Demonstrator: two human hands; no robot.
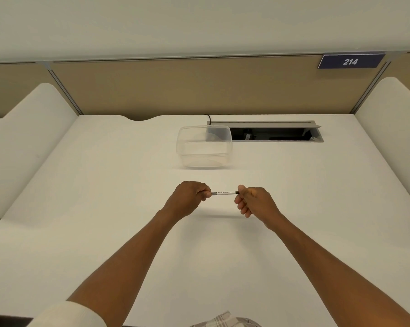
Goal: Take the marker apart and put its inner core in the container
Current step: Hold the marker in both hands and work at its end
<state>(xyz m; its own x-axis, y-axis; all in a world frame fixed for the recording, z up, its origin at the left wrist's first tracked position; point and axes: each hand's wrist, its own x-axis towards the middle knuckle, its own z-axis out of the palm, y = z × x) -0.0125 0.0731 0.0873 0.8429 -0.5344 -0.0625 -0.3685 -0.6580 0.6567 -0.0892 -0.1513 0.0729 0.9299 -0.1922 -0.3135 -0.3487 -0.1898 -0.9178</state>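
Observation:
A white whiteboard marker (223,193) with black print is held level above the white desk, between both hands. My left hand (191,196) is closed around its left end, which is hidden in the fist. My right hand (252,200) pinches the dark right end between thumb and forefinger, the other fingers curled below. A clear, empty plastic container (204,145) stands on the desk beyond the hands, a short way behind the marker.
Behind the container, to its right, an open cable tray (277,134) is sunk into the white desk (104,185), with a black cable by it. Beige partition panels and white side dividers enclose the desk. A "214" sign (350,61) hangs upper right.

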